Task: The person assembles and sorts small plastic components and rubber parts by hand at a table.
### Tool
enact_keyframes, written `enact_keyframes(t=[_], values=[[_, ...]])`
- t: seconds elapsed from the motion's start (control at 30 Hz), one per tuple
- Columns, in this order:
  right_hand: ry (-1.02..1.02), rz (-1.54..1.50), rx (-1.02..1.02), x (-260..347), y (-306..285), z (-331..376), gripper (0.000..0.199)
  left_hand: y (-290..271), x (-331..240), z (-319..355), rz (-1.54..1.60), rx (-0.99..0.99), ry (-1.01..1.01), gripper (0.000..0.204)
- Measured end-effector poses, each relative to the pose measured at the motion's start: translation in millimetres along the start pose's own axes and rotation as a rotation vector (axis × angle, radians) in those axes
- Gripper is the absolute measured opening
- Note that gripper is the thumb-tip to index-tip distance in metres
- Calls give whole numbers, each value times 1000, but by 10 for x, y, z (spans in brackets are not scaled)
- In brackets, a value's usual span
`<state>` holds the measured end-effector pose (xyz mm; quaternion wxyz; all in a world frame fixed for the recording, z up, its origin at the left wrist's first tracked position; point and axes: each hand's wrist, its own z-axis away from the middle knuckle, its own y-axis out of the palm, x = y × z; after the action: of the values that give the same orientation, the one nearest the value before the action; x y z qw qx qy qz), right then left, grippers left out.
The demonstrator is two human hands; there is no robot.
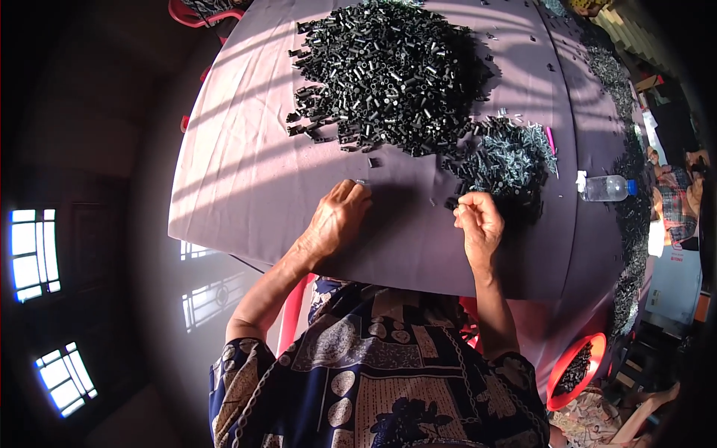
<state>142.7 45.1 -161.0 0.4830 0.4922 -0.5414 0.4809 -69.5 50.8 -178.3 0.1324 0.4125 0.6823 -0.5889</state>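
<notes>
Over the cloth-covered table, my left hand (337, 218) is closed in a pinch, and a small pale, shiny piece (361, 181) shows at its fingertips. My right hand (479, 222) is also closed, fingers curled together, at the near edge of a smaller pile (515, 153) of clear-grey slender pieces mixed with black ones. Small black pieces (450, 203) lie right by its fingertips; whether it grips one is hidden. Beyond both hands rises a large heap of short black tube-like parts (388, 75). One loose black part (374, 162) lies just past my left hand.
A pink stick (551, 140) lies beside the smaller pile. To the right, a clear bottle with a blue cap (606, 188) lies on its side. Dark parts (631, 216) line the table's right side. A red basin (576, 369) of black parts and other people are at the right.
</notes>
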Motion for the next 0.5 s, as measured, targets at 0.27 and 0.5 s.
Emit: enact_keyframes(t=[0.27,0.5], values=[[-88,147,76,-42,38,-70,4,-192,-44,-77,-30,-252,18,17],[-22,171,174,-99,150,9,6,-147,89,203,859,-219,-555,13]])
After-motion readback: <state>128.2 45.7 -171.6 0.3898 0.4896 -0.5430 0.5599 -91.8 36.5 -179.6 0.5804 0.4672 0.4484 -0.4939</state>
